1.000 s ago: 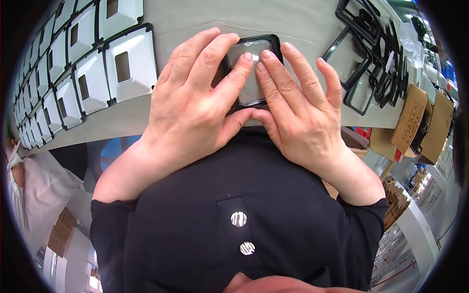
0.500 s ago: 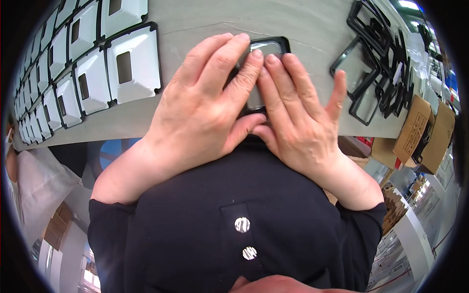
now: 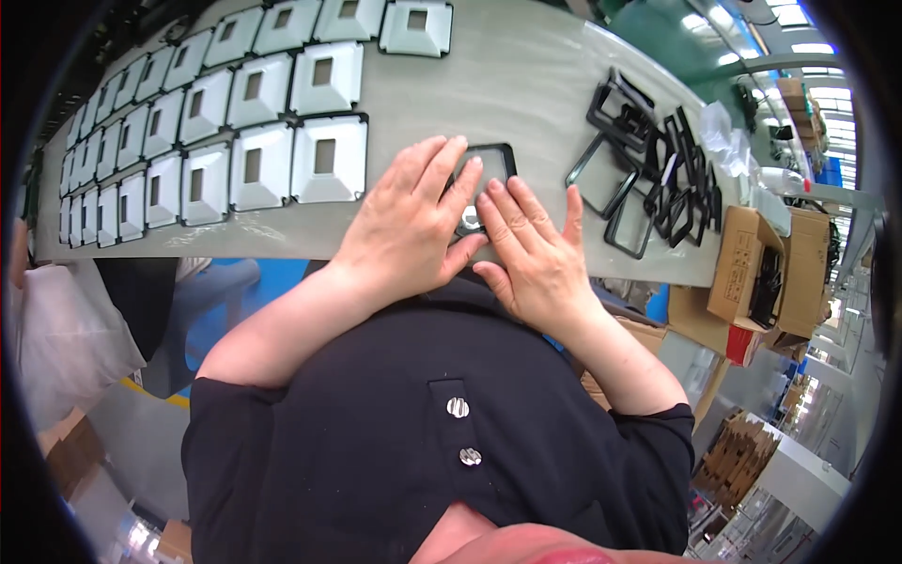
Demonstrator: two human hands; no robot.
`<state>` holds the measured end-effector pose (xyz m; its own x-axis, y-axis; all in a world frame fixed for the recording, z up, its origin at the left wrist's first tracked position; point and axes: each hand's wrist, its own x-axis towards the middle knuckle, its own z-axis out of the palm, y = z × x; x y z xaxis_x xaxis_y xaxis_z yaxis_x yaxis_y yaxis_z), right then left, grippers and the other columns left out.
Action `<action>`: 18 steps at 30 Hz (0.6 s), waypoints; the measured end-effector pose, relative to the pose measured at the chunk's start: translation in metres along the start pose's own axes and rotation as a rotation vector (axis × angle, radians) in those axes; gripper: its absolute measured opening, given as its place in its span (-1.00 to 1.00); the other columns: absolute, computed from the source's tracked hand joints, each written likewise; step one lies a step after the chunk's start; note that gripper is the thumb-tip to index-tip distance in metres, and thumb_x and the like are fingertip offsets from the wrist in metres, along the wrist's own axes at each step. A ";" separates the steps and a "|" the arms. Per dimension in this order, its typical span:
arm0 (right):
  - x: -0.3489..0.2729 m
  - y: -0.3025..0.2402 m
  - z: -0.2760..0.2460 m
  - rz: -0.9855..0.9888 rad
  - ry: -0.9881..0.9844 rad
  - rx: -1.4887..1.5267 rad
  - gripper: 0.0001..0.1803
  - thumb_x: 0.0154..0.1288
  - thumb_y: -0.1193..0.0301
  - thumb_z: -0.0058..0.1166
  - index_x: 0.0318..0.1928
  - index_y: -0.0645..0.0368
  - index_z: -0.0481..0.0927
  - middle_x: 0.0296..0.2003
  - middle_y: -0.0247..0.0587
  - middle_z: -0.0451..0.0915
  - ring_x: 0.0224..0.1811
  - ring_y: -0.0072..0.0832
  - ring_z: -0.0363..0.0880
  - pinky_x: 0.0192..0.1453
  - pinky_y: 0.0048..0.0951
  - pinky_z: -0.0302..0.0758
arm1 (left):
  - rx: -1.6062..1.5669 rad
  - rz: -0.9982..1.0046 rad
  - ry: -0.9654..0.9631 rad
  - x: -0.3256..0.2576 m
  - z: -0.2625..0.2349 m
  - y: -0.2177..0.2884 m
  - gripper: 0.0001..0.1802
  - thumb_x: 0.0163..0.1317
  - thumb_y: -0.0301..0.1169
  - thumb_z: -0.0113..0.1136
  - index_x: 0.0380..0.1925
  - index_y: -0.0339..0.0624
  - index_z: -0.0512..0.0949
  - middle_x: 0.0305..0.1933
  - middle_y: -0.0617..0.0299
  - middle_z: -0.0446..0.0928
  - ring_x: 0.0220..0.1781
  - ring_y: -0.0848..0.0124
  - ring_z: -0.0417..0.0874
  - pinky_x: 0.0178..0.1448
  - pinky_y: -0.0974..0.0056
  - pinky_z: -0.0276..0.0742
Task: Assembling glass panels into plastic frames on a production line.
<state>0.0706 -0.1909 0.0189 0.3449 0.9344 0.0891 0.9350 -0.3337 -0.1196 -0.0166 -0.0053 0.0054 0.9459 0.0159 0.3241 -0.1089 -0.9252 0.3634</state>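
left hand [image 3: 404,223] and right hand [image 3: 538,261], fingers extended, unclenched, partly hide black frame [image 3: 509,160]; white housings [image 3: 303,171] at ten o'clock, loose frames [image 3: 656,160] at three.

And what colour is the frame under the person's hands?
The frame is black, as the head view shows best.

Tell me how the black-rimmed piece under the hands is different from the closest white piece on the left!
The black-rimmed piece looks greyish inside its rim; the white piece has a broad white face around a small rectangular window.
The left hand and right hand partly cover the black-rimmed piece; the white piece is uncovered.
The white piece ends a row; the black-rimmed piece sits apart.
Both have dark edges and lie on the table.
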 end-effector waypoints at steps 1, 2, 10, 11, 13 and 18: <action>-0.002 -0.002 0.001 0.003 -0.009 -0.004 -0.32 0.26 0.06 0.11 0.30 0.16 0.40 0.34 -0.21 0.36 0.49 -0.27 0.16 0.52 0.26 -0.37 | 0.014 -0.006 0.043 -0.003 0.000 0.002 -0.32 0.05 -0.19 0.36 0.19 -0.21 0.46 0.32 -0.03 0.31 0.38 0.01 0.28 0.39 0.00 0.31; -0.003 -0.002 -0.002 -0.013 -0.017 -0.044 -0.29 0.29 0.05 0.08 0.34 0.18 0.35 0.37 -0.17 0.31 0.50 -0.23 0.12 0.54 0.20 -0.36 | 0.025 -0.013 0.081 -0.005 -0.001 0.004 -0.33 0.04 -0.20 0.37 0.18 -0.18 0.46 0.32 -0.03 0.30 0.39 0.01 0.27 0.39 -0.01 0.31; 0.007 0.002 -0.012 -0.013 -0.001 0.004 -0.42 0.37 0.11 0.02 0.26 0.19 0.44 0.30 -0.19 0.41 0.46 -0.26 0.19 0.53 0.20 -0.28 | 0.190 0.248 0.152 -0.008 0.004 -0.004 -0.62 0.09 -0.30 0.29 -0.07 -0.18 0.61 0.10 0.27 0.51 0.32 0.16 0.36 0.37 0.03 0.33; 0.003 0.001 -0.011 -0.022 0.005 -0.029 -0.42 0.37 0.10 0.02 0.26 0.18 0.44 0.29 -0.20 0.42 0.45 -0.29 0.22 0.53 0.20 -0.28 | 0.180 0.225 0.128 -0.013 0.005 0.002 -0.61 0.11 -0.28 0.28 -0.06 -0.18 0.61 0.09 0.27 0.51 0.33 0.16 0.36 0.39 0.03 0.30; 0.010 0.004 -0.012 -0.018 0.002 -0.035 -0.43 0.37 0.10 0.02 0.26 0.19 0.45 0.28 -0.22 0.44 0.43 -0.32 0.25 0.53 0.19 -0.27 | 0.148 0.176 0.091 -0.011 0.007 -0.002 -0.53 0.15 -0.22 0.25 0.05 -0.18 0.56 0.17 0.23 0.49 0.39 0.14 0.32 0.46 0.00 0.20; 0.053 0.041 0.000 0.092 0.050 -0.210 -0.38 0.42 0.07 -0.08 0.30 0.26 0.37 0.33 -0.10 0.38 0.42 -0.27 0.28 0.49 0.24 -0.16 | 0.108 0.168 0.109 -0.015 0.005 -0.004 -0.41 0.22 -0.18 0.18 0.25 -0.13 0.45 0.42 0.18 0.31 0.49 0.06 0.19 0.52 -0.04 0.07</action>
<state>0.1273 -0.1555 0.0184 0.4279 0.8934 0.1367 0.8944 -0.4404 0.0784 -0.0287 -0.0041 -0.0050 0.8778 -0.1064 0.4670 -0.2235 -0.9533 0.2029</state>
